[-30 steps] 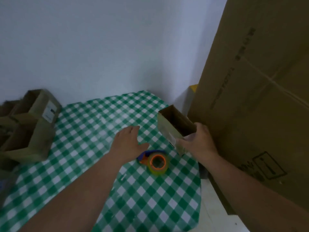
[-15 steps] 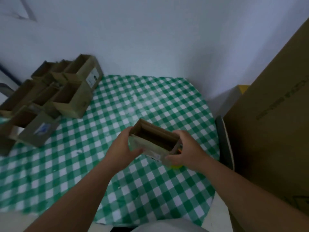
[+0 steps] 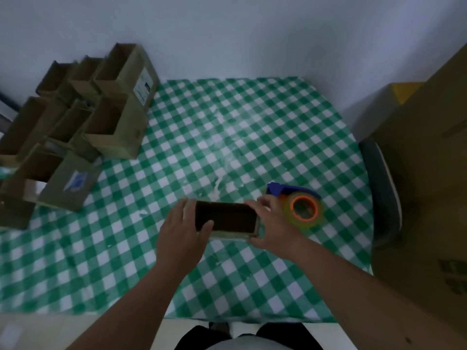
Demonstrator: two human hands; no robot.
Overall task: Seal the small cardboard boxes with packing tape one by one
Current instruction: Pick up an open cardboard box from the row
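A small open cardboard box (image 3: 225,220) stands upright on the green checked tablecloth (image 3: 227,137), its dark inside facing up. My left hand (image 3: 183,229) grips its left end, with the thumb over the near rim. On the box's right end my right hand (image 3: 274,224) holds it, fingers curled round the far corner. A tape dispenser (image 3: 298,205) with a blue handle and a yellowish roll on an orange core lies just right of my right hand.
Several open small cardboard boxes (image 3: 75,127) are piled at the left back of the table. A very large cardboard box (image 3: 427,188) stands at the right, with a dark chair edge (image 3: 384,183) between it and the table. A white wall is behind.
My right hand brought the box from the right edge to the middle in front of me. My left hand joined it. The box now stands on the cloth, left of the tape dispenser.
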